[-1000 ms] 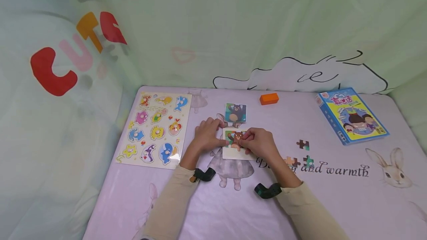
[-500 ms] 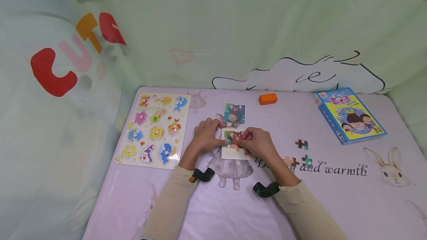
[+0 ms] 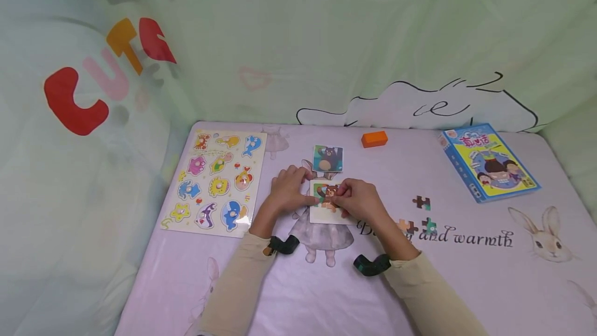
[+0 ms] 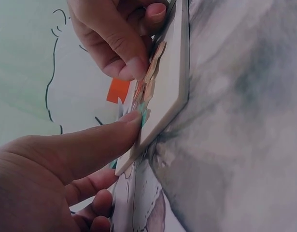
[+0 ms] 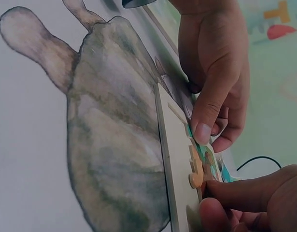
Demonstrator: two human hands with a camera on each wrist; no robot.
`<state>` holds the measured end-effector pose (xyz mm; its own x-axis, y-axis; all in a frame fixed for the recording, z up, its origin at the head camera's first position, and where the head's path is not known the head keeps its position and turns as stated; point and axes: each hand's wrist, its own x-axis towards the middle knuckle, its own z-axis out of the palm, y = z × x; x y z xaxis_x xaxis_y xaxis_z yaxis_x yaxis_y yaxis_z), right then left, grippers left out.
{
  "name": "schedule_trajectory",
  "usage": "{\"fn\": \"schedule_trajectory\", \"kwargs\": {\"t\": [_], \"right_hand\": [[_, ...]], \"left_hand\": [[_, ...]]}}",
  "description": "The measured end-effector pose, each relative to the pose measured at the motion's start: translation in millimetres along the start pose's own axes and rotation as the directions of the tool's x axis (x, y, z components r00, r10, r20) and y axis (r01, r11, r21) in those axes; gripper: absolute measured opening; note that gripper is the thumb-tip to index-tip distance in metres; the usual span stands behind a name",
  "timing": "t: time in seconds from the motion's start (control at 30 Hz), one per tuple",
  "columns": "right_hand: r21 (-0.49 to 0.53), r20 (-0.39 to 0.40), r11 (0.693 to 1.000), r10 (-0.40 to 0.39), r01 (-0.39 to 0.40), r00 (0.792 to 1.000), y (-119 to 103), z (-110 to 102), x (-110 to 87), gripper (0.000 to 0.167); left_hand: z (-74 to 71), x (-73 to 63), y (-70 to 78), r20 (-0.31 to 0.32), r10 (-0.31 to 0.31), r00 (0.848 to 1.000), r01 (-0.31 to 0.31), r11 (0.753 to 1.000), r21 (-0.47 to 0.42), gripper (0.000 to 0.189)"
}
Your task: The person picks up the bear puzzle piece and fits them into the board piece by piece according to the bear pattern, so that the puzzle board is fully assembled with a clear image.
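A small pale puzzle board [image 3: 326,217] lies mid-table, with bear puzzle pieces [image 3: 330,191] joined along its upper left part. My left hand [image 3: 288,191] holds the board's left side, its thumb [image 4: 124,128] pressed on the pieces near the edge. From the right, my right hand [image 3: 364,200] pinches a puzzle piece between thumb and fingers beside the bear's head; the fingers hide most of it. In the left wrist view, an orange-brown piece [image 4: 155,63] under the right fingertips stands tilted off the board. Just beyond the board lies a bear picture card [image 3: 328,158].
Loose puzzle pieces [image 3: 422,202] lie to the right, partly behind the right forearm. A sea-animal peg board [image 3: 212,183] sits at the left. Toward the back are an orange block [image 3: 374,139] and a blue and yellow box [image 3: 492,162].
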<state>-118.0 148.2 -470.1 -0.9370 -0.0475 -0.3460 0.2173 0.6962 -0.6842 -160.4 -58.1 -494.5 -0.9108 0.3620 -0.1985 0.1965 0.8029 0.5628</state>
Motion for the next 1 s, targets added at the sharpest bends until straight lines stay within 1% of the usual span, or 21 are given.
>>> {"fn": "schedule_trajectory", "kwargs": {"t": [0.17, 0.47, 0.73, 1.0], "right_hand": [[-0.040, 0.001, 0.999, -0.034, 0.034, 0.999, 0.0, -0.1, 0.3, 0.025], [-0.053, 0.019, 0.999, -0.008, 0.009, 1.000, -1.8, -0.7, 0.7, 0.023], [-0.053, 0.019, 0.998, -0.015, 0.016, 1.000, -1.1, 0.1, 1.0, 0.022], [-0.072, 0.037, 0.997, -0.022, 0.024, 0.999, -1.2, -1.6, 2.0, 0.029]], "left_hand": [[0.0, 0.1, -0.3, 0.001, -0.004, 1.000, 0.004, 1.000, 0.002, 0.055], [-1.2, -0.4, 0.9, -0.002, -0.004, 1.000, 0.004, 1.000, 0.002, 0.054], [-0.3, 0.9, -0.1, 0.001, -0.001, 1.000, 0.001, 1.000, 0.010, 0.055], [-0.1, 0.3, 1.2, 0.000, -0.014, 1.000, 0.014, 1.000, -0.009, 0.055]]}}
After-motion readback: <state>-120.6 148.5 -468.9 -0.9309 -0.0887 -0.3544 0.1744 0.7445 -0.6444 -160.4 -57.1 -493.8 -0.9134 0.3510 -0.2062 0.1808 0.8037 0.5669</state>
